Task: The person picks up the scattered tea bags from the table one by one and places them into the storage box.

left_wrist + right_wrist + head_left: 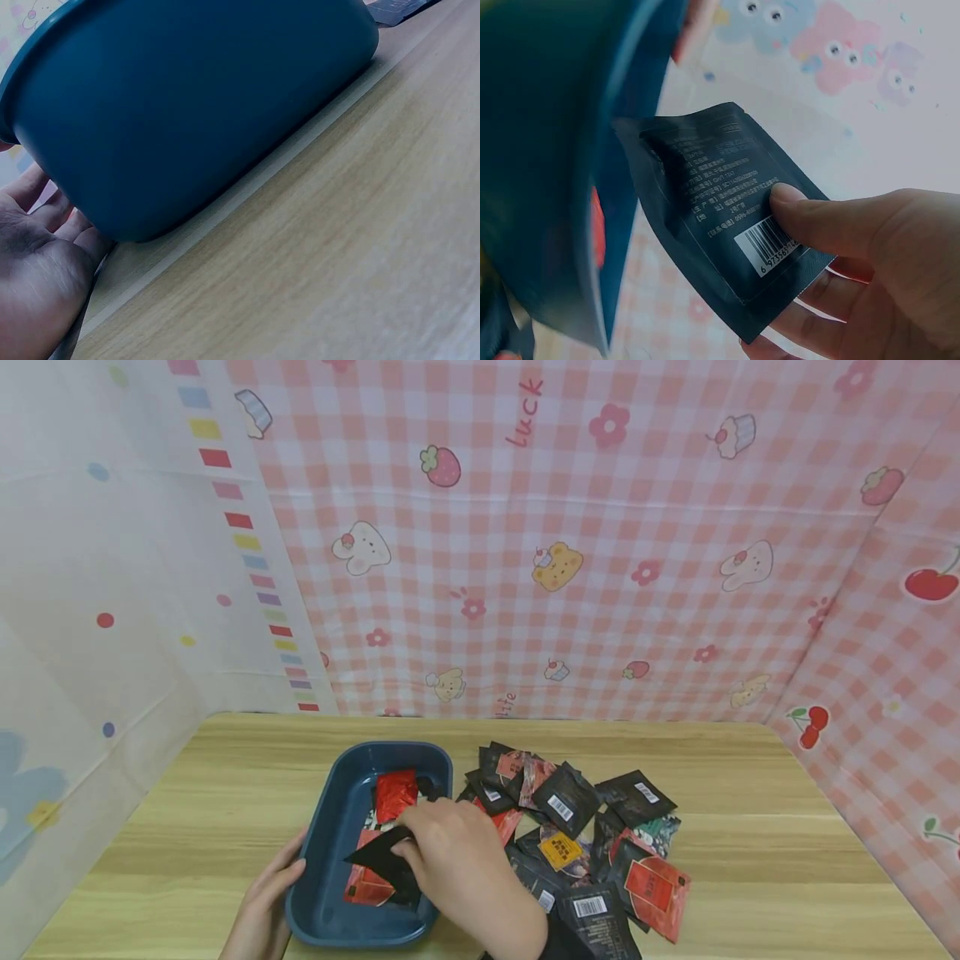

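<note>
A dark blue plastic basin (307,893) stands on the wooden table. Against its left outer wall rests my left hand (264,897), and the left wrist view shows the fingers (56,210) touching the wall. Over the basin's right side, my right hand (468,864) pinches a black sachet (720,202) between thumb and fingers. The sachet's printed side carries white text and a barcode. Inside the basin lie a shiny red packet (396,795) and a red sachet (367,887), with other packets partly hidden behind my right hand.
Right of the basin, a loose pile of sachets spreads over the table (757,860), among them a black sachet (566,797), one with a yellow label (561,852) and a red one (660,893). Patterned cloth (495,635) hangs behind and at both sides.
</note>
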Available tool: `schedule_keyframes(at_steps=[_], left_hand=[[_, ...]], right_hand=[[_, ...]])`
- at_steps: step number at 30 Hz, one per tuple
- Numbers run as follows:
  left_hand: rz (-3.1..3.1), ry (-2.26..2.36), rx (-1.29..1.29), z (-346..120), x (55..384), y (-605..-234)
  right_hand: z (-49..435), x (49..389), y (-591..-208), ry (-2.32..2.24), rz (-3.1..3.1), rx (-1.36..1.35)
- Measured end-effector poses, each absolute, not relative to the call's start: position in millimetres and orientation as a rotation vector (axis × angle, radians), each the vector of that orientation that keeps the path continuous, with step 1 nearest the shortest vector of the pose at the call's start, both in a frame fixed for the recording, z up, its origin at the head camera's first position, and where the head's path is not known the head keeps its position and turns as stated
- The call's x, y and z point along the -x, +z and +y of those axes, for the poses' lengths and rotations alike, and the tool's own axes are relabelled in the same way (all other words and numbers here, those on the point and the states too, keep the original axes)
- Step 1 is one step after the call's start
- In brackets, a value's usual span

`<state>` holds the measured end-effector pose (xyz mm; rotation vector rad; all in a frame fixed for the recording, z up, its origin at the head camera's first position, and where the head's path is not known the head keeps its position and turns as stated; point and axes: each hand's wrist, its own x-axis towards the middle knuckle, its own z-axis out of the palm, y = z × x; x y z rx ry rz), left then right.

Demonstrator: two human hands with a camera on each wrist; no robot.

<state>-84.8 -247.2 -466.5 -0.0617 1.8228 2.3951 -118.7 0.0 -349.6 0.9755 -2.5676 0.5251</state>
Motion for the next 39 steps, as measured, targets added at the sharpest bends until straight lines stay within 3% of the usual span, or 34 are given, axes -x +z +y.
schedule_keyframes(at_steps=[20, 39], left_hand=[[1.782, 2.465, -0.033, -246.8, 85.0, -469.2], [1.847, 2.389, 0.028, -246.9, 85.8, -467.0]], right_hand=[[-12.7, 114.2, -372.3, 0.382, -2.681, -1.323], [-2.2, 130.0, -371.6, 0.381, -2.820, -1.114]])
